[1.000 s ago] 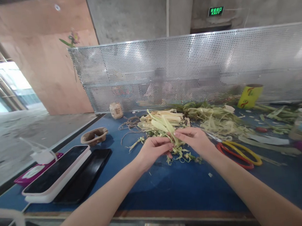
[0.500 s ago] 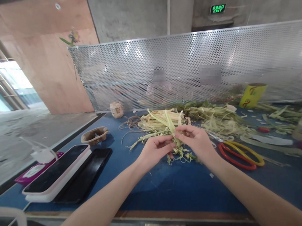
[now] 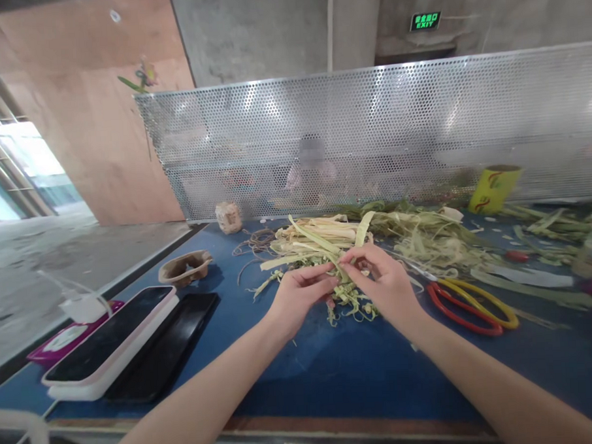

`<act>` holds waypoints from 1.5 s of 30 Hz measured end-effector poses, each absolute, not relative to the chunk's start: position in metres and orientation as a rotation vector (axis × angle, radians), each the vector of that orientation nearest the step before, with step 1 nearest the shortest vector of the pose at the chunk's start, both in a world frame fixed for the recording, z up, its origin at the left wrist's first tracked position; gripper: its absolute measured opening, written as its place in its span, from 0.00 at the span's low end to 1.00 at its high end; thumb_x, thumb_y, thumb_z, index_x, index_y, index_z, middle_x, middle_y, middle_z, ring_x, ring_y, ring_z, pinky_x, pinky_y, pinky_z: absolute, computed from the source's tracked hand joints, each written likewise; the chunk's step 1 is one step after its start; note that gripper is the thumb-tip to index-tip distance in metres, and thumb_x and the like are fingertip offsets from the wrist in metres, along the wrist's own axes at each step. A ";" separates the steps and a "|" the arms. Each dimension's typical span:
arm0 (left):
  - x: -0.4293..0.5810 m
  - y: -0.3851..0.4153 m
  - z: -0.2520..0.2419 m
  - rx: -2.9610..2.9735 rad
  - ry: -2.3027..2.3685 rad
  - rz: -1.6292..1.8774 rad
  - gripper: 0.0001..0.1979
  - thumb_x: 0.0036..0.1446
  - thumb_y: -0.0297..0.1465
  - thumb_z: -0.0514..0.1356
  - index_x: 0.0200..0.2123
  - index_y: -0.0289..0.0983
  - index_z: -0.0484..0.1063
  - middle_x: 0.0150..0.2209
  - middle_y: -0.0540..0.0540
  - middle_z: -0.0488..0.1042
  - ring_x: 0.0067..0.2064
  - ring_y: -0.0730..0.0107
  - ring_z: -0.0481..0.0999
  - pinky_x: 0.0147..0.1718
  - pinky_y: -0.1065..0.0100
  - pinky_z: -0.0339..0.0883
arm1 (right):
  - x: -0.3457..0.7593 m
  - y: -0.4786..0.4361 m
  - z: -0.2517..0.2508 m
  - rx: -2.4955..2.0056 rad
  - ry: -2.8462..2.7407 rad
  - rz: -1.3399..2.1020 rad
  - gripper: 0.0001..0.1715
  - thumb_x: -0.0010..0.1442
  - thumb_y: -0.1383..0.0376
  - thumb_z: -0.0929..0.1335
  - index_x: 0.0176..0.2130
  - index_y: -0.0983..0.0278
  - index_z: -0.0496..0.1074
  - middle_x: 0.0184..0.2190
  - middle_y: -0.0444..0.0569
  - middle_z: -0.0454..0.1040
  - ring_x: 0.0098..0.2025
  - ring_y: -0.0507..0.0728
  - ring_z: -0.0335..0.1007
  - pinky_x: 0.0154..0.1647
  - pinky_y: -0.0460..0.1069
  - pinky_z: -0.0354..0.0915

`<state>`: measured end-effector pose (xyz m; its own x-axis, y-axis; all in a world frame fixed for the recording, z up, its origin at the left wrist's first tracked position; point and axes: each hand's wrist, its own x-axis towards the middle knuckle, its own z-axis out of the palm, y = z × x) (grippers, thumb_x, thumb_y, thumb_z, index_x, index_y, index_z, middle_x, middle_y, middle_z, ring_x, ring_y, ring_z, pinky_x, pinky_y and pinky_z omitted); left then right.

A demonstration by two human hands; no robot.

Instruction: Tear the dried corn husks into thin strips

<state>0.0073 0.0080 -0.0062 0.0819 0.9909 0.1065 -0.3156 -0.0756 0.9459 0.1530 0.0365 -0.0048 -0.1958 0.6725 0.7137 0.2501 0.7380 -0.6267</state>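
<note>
My left hand (image 3: 297, 297) and my right hand (image 3: 384, 280) meet over the middle of the table. Thumb and fingers of each pinch pale green leaf strips (image 3: 309, 233) that look like corn husk. The strips cross between my fingertips; one points up to the left, and another (image 3: 363, 228) rises at the right. My fingers hide the spot where they meet. Just below lies a tangle of curly green shreds (image 3: 351, 303), and behind my hands is a pile of yellowish strips (image 3: 340, 226).
Scissors (image 3: 512, 318) with red and yellow handles lie right of my right hand. Green husks (image 3: 429, 239) spread behind them, near a yellow roll (image 3: 495, 190). At left are phones (image 3: 161, 349), a cardboard tray (image 3: 173, 272) and twine (image 3: 257, 242). A perforated metal screen (image 3: 253, 132) stands behind.
The strips between my fingers have shifted: one end now sticks out to the left and another leans to the right. My hands have barely moved.
</note>
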 end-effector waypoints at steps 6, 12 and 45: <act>0.006 0.006 -0.003 1.164 0.830 1.311 0.15 0.39 0.30 0.65 0.35 0.33 0.76 0.19 0.52 0.67 0.20 0.81 0.62 0.21 0.73 0.61 | 0.157 0.036 -0.001 -0.678 -1.869 0.193 0.08 0.49 0.67 0.68 0.33 0.58 0.75 0.30 0.45 0.70 0.29 0.51 0.65 0.31 0.47 0.65; 0.005 0.008 -0.006 1.074 0.835 1.342 0.15 0.38 0.29 0.66 0.34 0.33 0.76 0.19 0.51 0.68 0.20 0.80 0.63 0.21 0.72 0.61 | 0.154 0.038 -0.003 -0.778 -1.835 0.266 0.08 0.49 0.69 0.67 0.32 0.61 0.73 0.30 0.44 0.74 0.28 0.51 0.68 0.30 0.47 0.67; 0.007 0.006 -0.010 1.477 1.019 1.271 0.08 0.42 0.32 0.63 0.27 0.35 0.77 0.24 0.48 0.72 0.19 0.79 0.65 0.22 0.73 0.62 | 0.166 0.044 -0.008 -0.500 -2.115 -0.137 0.49 0.58 0.68 0.61 0.59 0.65 0.18 0.37 0.53 0.74 0.37 0.58 0.71 0.39 0.56 0.67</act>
